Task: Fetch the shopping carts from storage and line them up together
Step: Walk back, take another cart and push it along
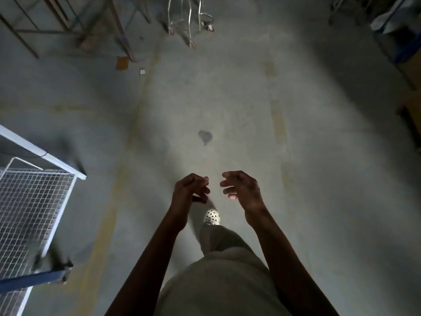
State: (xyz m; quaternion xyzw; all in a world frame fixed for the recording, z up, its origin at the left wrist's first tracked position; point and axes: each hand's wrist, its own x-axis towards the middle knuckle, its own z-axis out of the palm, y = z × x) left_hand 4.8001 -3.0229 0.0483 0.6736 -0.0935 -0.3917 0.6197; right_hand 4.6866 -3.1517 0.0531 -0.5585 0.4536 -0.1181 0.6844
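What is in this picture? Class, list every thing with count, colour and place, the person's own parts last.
shopping carts: count unclear, chrome with pinkish wheels, top centre
metal racks: count unclear, rusty brown, top left
stored goods: count unclear, blue and white, top right
wire mesh cage: one, white frame, blue base, left edge
cardboard scrap: one, brown, floor by the racks
paper scrap: one, white, beside the cardboard
stain: one, dark grey, floor centre
floor lines: several, faded yellow, running ahead
shoe: one, white with dark holes, below the grips
trousers: one pair, beige, bottom centre
left grip: one bare hand, loosely curled, empty
right grip: one bare hand, loosely curled, empty
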